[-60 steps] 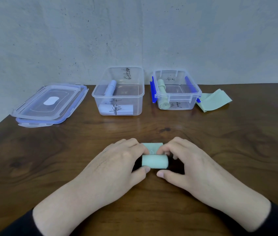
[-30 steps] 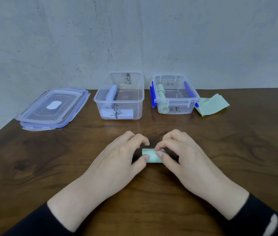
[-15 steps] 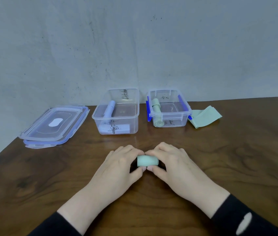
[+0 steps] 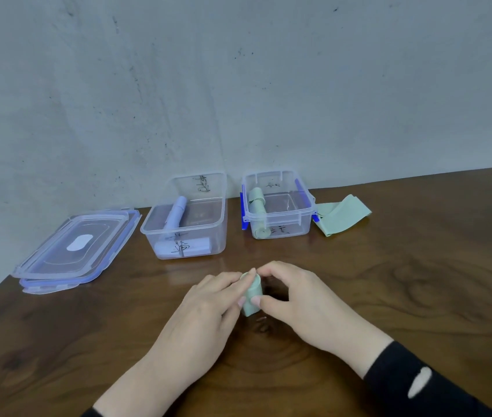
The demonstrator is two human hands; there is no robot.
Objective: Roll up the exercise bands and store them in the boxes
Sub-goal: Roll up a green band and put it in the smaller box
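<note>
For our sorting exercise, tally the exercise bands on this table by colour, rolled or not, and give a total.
Green bands: 3, namely the roll gripped by both hands, the roll in the right box, and the flat band beside that box.
Lavender bands: 2, namely the slanted roll and the roll at the front of the left box.
Total: 5

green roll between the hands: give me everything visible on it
The green roll is a pale mint exercise band wound into a short, tight cylinder, matte and rubbery-looking. It stands tilted, nearly on end, on the wooden table near its front middle, the top end showing at the fingertips. The left hand grips its left side; the right hand pinches it with thumb at mid-height and fingers at the top. No loose tail shows.
</note>
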